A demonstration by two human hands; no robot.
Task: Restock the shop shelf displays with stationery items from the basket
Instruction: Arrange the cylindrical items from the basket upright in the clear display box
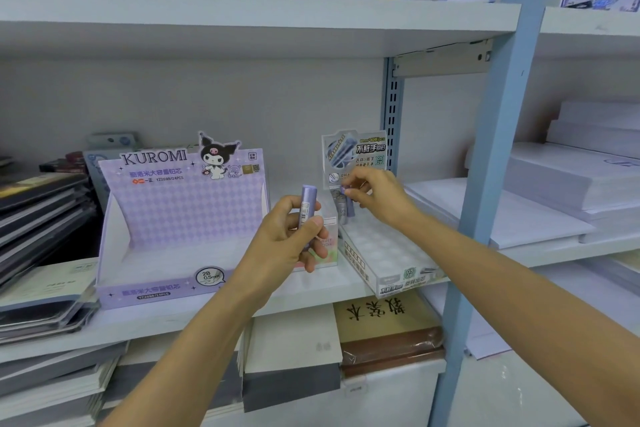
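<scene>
Over the middle of the white metal shelf (311,295), the person's left hand (294,236) is curled round a slim lilac plastic lead tube (308,201), holding it upright between thumb and fingers. The right hand (375,196) pinches a second lilac tube (349,206) by its top, upright at the back end of the white cardboard display tray (384,253) of round slots, which lies towards the shelf's right end with its front corner jutting past the front edge. The open purple chequered Kuromi display box (180,218) stands along the front edge, left of both hands.
</scene>
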